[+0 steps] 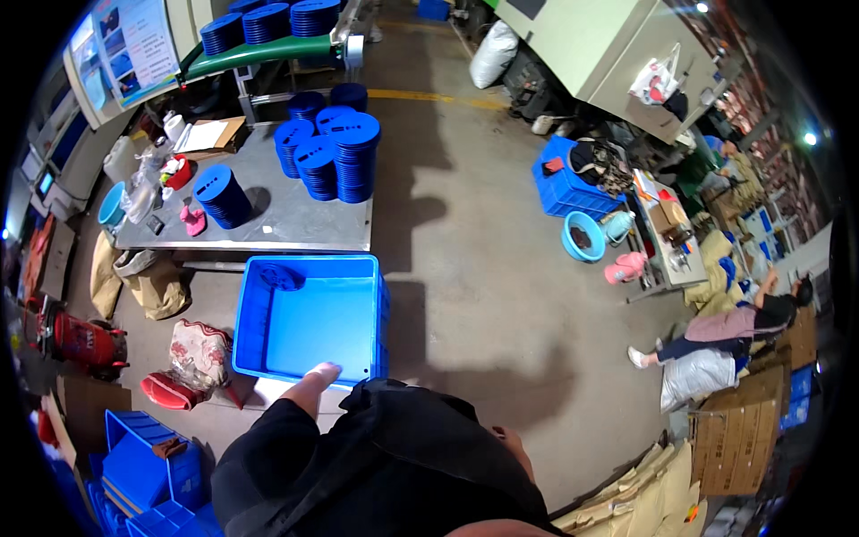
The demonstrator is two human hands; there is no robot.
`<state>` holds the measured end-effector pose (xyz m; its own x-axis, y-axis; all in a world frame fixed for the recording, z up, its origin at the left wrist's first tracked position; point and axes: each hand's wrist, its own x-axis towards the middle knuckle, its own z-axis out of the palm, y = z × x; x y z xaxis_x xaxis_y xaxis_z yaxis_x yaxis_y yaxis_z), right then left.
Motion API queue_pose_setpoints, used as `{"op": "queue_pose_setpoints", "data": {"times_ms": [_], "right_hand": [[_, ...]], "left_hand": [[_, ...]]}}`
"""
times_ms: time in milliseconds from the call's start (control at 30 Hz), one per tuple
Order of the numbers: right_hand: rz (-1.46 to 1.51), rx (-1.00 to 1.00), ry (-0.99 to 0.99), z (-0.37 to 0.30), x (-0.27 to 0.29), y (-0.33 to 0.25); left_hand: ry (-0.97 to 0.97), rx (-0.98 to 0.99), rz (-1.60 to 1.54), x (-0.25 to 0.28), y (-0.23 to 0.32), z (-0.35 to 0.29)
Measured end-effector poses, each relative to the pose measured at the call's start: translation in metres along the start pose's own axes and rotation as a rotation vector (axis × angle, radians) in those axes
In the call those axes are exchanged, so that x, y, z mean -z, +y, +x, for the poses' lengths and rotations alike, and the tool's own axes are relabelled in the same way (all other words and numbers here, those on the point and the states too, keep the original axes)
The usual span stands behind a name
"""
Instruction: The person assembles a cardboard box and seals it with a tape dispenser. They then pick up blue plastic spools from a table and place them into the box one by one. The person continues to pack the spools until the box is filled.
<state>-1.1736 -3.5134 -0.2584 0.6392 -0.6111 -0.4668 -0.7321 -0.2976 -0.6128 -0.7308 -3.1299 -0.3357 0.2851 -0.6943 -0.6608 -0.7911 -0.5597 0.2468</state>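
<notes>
In front of me, a blue plastic crate (313, 309) stands with its open top facing up. One round blue disc (282, 277) lies inside at its far left corner. My left hand (315, 378) is over the crate's near rim, its fingertips pale and smeared; I cannot make out whether they grip the edge. Beside my body hangs my right hand (512, 444), partly hidden by dark clothing and away from any object. Beyond the crate, a metal table (304, 228) carries several stacks of blue discs (356, 161), with a separate stack (222, 197) to the left.
A green conveyor (268, 55) with more disc stacks runs behind the table. Left of the crate is a cloth-covered stool (199, 351); blue crates (152, 465) are at lower left. To the right are a blue bin (573, 183), a basin (583, 237) and another person (725, 324).
</notes>
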Motion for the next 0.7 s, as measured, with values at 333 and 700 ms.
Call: {"op": "queue_pose_setpoints", "data": {"times_ms": [333,700], "right_hand": [[0.370,-0.655,-0.124,0.310,0.111,0.059],[0.268,0.000,-0.209,0.756,0.201,-0.358]], "left_hand": [[0.719,-0.104,-0.742,0.395,0.073,0.199],[0.802,0.039,-1.409,0.565,0.021,0.227]]}}
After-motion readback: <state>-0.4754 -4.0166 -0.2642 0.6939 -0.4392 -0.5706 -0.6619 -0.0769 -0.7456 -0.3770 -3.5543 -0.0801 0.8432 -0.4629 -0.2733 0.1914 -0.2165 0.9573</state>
